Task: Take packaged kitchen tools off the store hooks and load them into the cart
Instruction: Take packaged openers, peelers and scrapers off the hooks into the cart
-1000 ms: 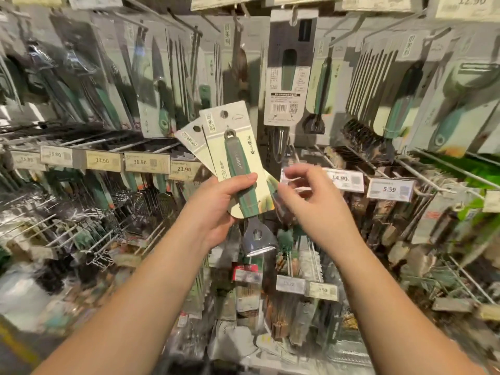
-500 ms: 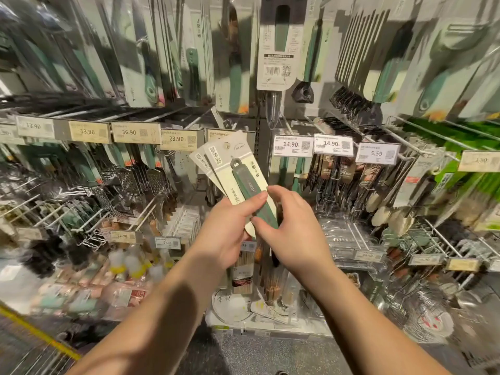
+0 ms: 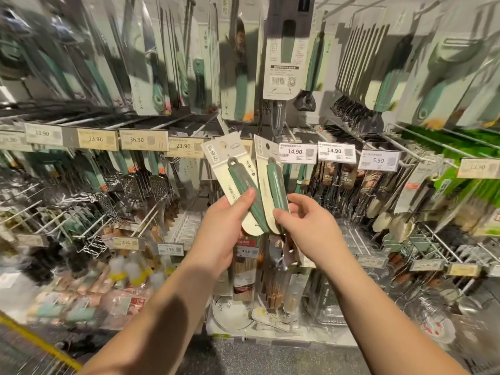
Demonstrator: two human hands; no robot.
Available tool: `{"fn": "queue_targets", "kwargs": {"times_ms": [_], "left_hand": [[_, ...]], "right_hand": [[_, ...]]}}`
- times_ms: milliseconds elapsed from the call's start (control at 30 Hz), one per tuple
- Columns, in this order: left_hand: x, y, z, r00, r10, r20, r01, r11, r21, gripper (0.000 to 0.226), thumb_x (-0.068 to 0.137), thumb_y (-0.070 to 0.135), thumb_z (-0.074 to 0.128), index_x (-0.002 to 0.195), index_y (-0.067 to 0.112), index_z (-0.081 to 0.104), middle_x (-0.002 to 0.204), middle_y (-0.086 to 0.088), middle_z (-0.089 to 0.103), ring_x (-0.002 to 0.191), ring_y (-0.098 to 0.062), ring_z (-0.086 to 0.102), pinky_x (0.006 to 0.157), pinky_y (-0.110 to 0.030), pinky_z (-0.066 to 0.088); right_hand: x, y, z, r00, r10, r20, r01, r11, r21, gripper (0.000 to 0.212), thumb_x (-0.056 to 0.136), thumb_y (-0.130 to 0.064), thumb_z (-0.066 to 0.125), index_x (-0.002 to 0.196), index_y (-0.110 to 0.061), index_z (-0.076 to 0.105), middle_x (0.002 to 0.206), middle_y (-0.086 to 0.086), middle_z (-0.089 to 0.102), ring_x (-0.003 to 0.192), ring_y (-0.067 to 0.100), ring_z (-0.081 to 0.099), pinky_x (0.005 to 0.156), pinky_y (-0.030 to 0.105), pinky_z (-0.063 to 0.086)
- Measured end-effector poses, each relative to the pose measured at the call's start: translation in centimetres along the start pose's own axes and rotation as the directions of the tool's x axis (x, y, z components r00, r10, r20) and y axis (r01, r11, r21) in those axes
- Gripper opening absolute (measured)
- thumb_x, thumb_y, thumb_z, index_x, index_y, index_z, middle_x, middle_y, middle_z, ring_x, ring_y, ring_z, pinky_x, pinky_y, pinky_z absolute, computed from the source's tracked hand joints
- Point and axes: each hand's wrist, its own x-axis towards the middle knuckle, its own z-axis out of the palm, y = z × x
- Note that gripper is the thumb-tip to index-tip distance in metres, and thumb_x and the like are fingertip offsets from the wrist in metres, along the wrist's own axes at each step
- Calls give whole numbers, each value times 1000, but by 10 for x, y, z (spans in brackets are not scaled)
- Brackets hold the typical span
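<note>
Head view: two carded kitchen tools with green handles are being held up in front of the hook wall, one in each hand, both already off the hooks. The left hand point(image 3: 224, 226) is gripping the left package point(image 3: 232, 182) low on its card, thumb pressing across the green handle and the other fingers hidden behind. The right hand point(image 3: 305, 226) is pinching the right package point(image 3: 270, 182) at its lower end, thumb on the front; the fingertips behind the card are not showing. Each package is running its long axis from the grip upward and slightly leftward, hang-hole end farthest from the hand, and the two lower ends are overlapping or touching between the hands; which card lies in front there cannot be told. Metal tool ends are hanging below the cards, blurred. Behind them, price tags point(image 3: 295, 152) are lining the rails, and more packaged tools point(image 3: 282, 50) are hanging above. A yellow-edged wire structure point(image 3: 38, 345) is showing at the near left corner, probably the cart, though it is too blurred to confirm. If so, the load point is lying down, near and left of both grips, the left hand is the nearer one, and the coming move is likely calling for lowering the packages handle-end first.
</note>
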Motion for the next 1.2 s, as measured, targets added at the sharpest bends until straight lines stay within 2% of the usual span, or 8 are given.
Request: {"fn": "queue_targets", "kwargs": {"times_ms": [133,400,533,667,800,933,1100,1200], "left_hand": [[8,11,-2,998,57,-36,-56,997,45,23,100,32,59,119,24,69,109,10,76,103,-7,71,94,-31,52],[33,51,17,995,103,4,-103,993,60,23,95,37,65,113,25,70,111,7,76,112,-17,68,109,-49,42],[46,72,30,985,165,45,-168,984,52,26,96,31,63,118,19,69,112,4,76,110,-16,69,108,-45,46],[57,87,37,976,209,58,-212,976,50,27,96,31,64,119,17,70,112,3,76,110,-18,69,109,-49,45],[66,99,44,969,239,60,-243,969,55,30,96,32,64,120,17,69,111,2,76,110,-20,69,110,-53,43],[70,102,50,966,244,88,-251,964,82,27,97,32,62,117,17,70,110,2,77,110,-21,69,109,-54,44],[75,103,53,969,233,82,-239,968,76,29,97,31,61,119,15,69,108,2,77,102,-19,70,100,-43,48],[78,103,54,970,230,80,-236,969,72,30,97,31,61,120,14,69,107,1,77,97,-16,70,90,-34,48]], "right_hand": [[11,-7,-28,993,-48,-108,46,999,-20,54,93,-33,66,143,-22,49,91,-27,55,59,-13,55,50,4,42],[41,-30,-71,921,-224,-320,190,972,-136,51,92,-35,65,140,-22,51,98,-21,62,67,-16,57,48,7,40],[63,-39,-84,882,-249,-401,218,968,-122,64,91,-36,65,148,-19,41,123,-6,57,80,-18,56,60,7,45],[84,-48,-94,847,-279,-452,256,960,-113,73,87,-43,66,150,-22,35,129,-1,57,93,14,66,82,43,59],[106,-59,-103,829,-306,-469,249,952,-181,70,92,-40,63,151,-17,34,144,2,47,119,20,57,101,37,49],[120,-67,-109,827,-314,-466,263,949,-173,69,95,-37,62,153,-17,32,152,0,39,131,14,47,98,22,35],[129,-74,-113,817,-343,-463,286,939,-191,68,96,-38,61,153,-17,32,152,-1,38,99,-4,48,87,17,34],[137,-76,-114,816,-351,-459,290,936,-200,69,95,-39,61,153,-16,33,151,0,40,108,2,47,88,20,35]]}}
